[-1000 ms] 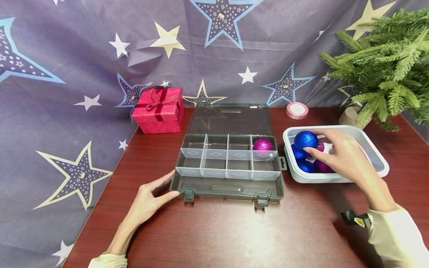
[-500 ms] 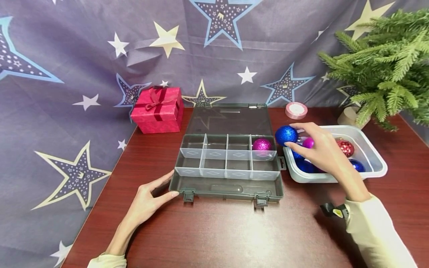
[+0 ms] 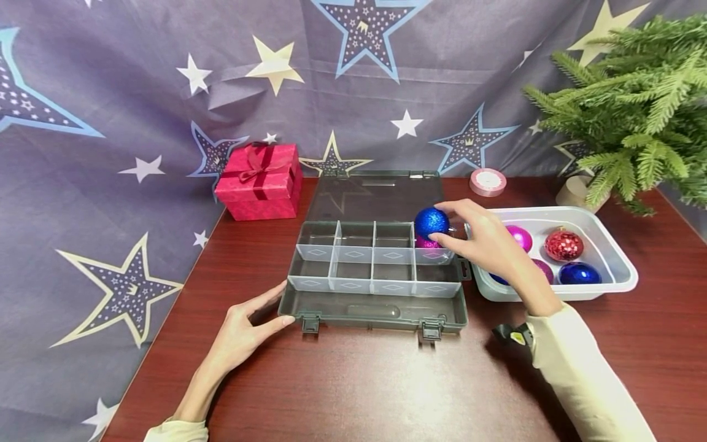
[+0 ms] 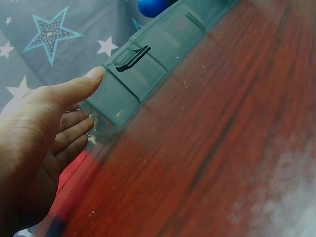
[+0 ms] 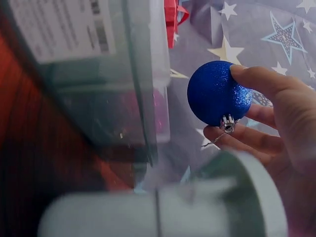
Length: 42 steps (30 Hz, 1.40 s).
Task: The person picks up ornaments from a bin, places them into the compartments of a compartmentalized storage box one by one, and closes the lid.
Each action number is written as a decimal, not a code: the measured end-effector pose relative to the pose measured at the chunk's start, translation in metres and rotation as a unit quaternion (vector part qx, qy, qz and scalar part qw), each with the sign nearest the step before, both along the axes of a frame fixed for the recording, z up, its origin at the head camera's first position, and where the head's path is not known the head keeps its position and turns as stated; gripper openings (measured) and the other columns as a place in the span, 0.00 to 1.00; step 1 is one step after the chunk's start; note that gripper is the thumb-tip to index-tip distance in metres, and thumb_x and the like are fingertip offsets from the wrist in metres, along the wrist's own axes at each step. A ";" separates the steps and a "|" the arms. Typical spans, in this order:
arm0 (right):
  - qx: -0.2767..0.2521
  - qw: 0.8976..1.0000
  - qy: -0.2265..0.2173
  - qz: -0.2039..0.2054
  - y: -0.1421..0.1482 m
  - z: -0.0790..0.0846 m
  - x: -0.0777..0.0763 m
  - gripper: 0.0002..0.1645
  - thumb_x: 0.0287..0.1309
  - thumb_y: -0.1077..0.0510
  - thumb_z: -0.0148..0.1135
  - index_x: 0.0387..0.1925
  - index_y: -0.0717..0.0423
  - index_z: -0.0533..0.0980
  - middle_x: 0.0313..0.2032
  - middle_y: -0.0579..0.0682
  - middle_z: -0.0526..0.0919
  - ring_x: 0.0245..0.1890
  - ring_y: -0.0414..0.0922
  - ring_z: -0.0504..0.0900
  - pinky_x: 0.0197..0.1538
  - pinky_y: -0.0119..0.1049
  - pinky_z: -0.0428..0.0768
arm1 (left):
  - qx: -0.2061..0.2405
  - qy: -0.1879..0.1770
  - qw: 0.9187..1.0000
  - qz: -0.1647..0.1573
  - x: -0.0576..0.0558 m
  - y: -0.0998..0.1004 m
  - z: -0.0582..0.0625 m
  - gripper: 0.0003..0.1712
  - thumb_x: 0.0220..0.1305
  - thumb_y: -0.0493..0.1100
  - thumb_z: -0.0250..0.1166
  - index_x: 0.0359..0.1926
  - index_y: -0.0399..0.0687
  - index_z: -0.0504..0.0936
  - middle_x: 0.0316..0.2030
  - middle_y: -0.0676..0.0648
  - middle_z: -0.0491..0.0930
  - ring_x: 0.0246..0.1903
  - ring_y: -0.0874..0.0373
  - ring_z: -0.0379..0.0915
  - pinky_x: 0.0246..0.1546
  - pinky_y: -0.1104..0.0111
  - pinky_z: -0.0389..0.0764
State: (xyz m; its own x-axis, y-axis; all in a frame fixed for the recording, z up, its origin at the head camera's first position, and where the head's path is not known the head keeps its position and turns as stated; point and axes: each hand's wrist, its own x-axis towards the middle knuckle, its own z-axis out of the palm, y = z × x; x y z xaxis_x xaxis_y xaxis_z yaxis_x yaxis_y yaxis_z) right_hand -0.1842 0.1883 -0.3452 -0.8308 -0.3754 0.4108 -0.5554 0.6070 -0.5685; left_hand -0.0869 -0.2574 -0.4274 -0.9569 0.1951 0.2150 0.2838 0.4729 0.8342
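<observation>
My right hand [image 3: 486, 236] pinches a glittery blue Christmas ball [image 3: 431, 222] between thumb and fingers, its silver cap showing in the right wrist view. The ball hangs over the back right compartment of a dark translucent divided box [image 3: 372, 313], partly hiding the pink glitter ball [image 3: 426, 242] in that compartment. The box's lid [image 3: 381, 196] is swung back. My left hand [image 3: 237, 334] rests at the box's front left corner, thumb [image 4: 81, 90] against the front and fairly straight fingers along the side.
Right of the box, a white tub [image 3: 613, 264] holds several pink, red and blue balls. A red gift box [image 3: 259, 184] stands at the back left, a pink ribbon roll [image 3: 488, 182] at the back. Artificial fir branches [image 3: 635, 116] overhang the back right.
My right hand has lifted the blue ball out of the white tub and carried it left over the divided box. The left hand has stayed at the corner.
</observation>
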 end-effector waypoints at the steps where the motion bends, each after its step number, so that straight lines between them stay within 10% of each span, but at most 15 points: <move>1: 0.001 1.000 -0.003 0.002 -0.003 0.000 -0.001 0.30 0.59 0.58 0.77 0.60 0.63 0.78 0.52 0.60 0.82 0.47 0.55 0.85 0.50 0.55 0.84 | 0.000 0.000 1.000 0.000 0.000 0.000 0.000 0.37 0.59 0.43 0.80 0.70 0.59 0.79 0.60 0.53 0.82 0.62 0.62 0.75 0.62 0.77 0.71; 24: 0.022 0.998 -0.051 0.035 -0.037 -0.003 -0.018 0.32 0.61 0.55 0.76 0.62 0.63 0.76 0.56 0.61 0.81 0.54 0.57 0.84 0.56 0.55 0.83 | -0.001 0.005 1.000 0.001 0.000 -0.001 -0.001 0.37 0.59 0.43 0.79 0.70 0.60 0.79 0.60 0.52 0.83 0.61 0.61 0.76 0.61 0.78 0.71; 42: 0.034 0.999 -0.027 -0.029 0.014 -0.002 0.002 0.28 0.63 0.55 0.74 0.61 0.61 0.78 0.54 0.61 0.81 0.53 0.57 0.83 0.57 0.59 0.79 | -0.011 -0.002 1.000 0.006 0.001 0.000 0.001 0.37 0.60 0.45 0.79 0.70 0.62 0.78 0.60 0.55 0.82 0.62 0.63 0.75 0.61 0.78 0.70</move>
State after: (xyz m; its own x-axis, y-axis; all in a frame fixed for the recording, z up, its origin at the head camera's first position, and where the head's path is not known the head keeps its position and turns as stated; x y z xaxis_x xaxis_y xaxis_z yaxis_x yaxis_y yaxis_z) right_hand -0.1819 0.2020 -0.3475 -0.8726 -0.3514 0.3393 -0.4872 0.6756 -0.5533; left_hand -0.0856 -0.2569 -0.4268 -0.9599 0.1883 0.2075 0.2752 0.4950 0.8241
